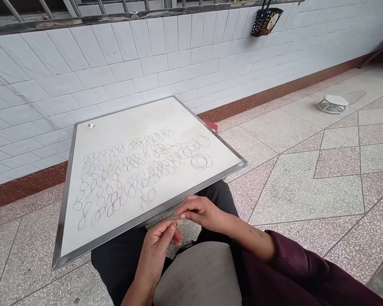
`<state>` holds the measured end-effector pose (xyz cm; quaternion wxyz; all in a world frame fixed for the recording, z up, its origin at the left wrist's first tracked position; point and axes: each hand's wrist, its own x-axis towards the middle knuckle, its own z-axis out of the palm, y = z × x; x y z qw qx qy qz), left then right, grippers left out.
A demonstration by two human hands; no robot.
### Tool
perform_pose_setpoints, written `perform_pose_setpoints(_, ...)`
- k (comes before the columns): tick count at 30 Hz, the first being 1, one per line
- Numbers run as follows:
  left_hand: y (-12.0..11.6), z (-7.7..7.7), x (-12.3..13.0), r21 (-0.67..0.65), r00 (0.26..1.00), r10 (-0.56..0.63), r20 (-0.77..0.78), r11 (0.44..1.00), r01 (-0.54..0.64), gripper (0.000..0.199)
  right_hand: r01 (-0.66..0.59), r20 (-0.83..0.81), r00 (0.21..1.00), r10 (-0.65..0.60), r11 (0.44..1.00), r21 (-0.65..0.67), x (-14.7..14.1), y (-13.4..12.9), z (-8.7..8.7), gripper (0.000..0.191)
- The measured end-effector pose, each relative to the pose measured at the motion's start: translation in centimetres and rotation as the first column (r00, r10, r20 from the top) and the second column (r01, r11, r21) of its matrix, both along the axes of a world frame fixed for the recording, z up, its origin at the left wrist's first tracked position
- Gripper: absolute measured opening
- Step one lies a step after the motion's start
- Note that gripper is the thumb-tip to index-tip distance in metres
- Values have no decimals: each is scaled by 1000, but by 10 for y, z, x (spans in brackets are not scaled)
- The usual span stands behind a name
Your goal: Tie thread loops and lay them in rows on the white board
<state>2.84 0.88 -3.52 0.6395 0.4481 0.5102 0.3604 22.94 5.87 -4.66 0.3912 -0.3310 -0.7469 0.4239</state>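
Above my lap, just past the near edge of the table [124, 121], my two hands meet at a thin wire loop [187, 241]. My left hand [159, 240] pinches it between thumb and fingers. Close by on the right, my right hand [204, 212] pinches the same wire with thumb and forefinger. The loop hangs below the fingers, and its joint is too small to make out. Across the white tabletop lie several rows of thin loops twisted into figure eights [84, 216]. Toward the right, several plain round wire rings [200, 161] overlap.
A small white and red object [91, 126] sits at the table's far left corner. The table stands by a white tiled wall [156, 63], where a dark patterned bag [265, 21] hangs. A low round stool [332, 103] is on the floor at right.
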Motion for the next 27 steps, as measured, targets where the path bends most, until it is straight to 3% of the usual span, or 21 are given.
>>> perform_pose_setpoints(4, 0, 0, 0, -15, 1000, 21, 4, 1000, -21, 31, -40, 23, 999, 40, 999, 0, 2, -1, 1, 28)
perform_pose_setpoints(10, 0, 0, -1, -38, 999, 24, 31, 999, -23, 31, -9, -116, 993, -16, 976, -217, -1, -2, -4, 28)
perform_pose_setpoints(16, -1, -1, -2, -43, 999, 38, 30, 998, -36, 31, 114, -107, 987, -123, 990, -89, -6, 0, -9, 33)
perform_pose_setpoints(21, -1, -4, -3, -39, 999, 24, 28, 999, -23, 31, 75, -76, 994, -78, 996, -48, -1, 1, -13, 32)
perform_pose_setpoints(27, -2, -4, -5, -51, 999, 47, 3, 998, -47, 32, 13, 31, 999, -11, 999, -38, 5, -2, -4, 27)
